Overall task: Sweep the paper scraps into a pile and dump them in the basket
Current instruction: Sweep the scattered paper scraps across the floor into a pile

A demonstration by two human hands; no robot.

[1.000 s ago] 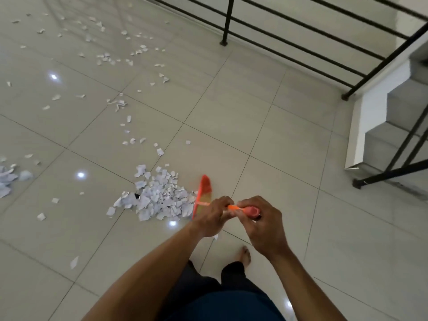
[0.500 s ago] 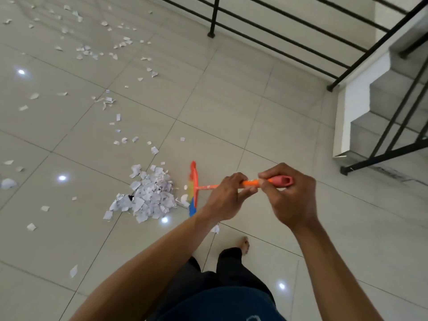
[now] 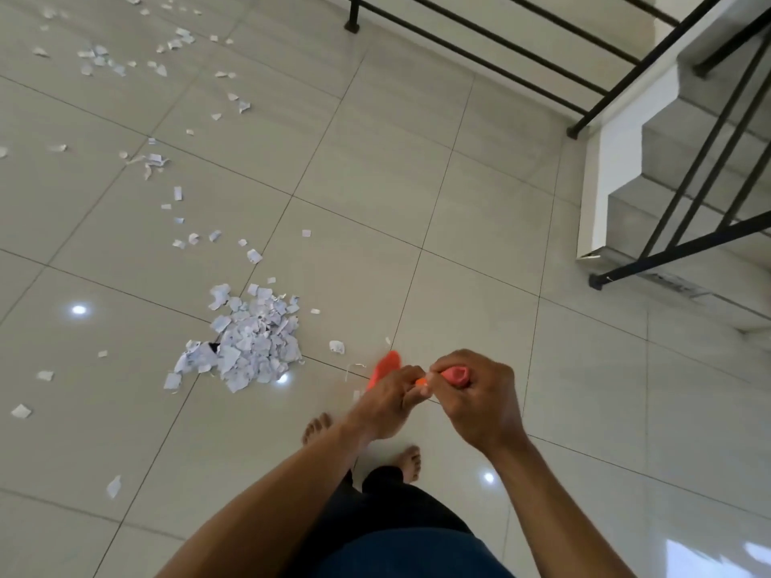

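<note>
Head cam: both hands are wrapped round the orange broom (image 3: 386, 367), left hand (image 3: 386, 404) low on the stick, right hand (image 3: 475, 398) gripping the top end. The pile (image 3: 246, 348) sits on the floor (image 3: 479, 227) just left of the broom head. My worry is that one hard flick on this glossy tile scatters it again. Loads of loose scraps (image 3: 100, 60) lie far left, easy to miss. I can't see any basket either.

glossy grey tiled floor (image 3: 479, 227), black metal railing (image 3: 479, 48), concrete stairs (image 3: 684, 160) at right, bare feet (image 3: 411, 460)
</note>
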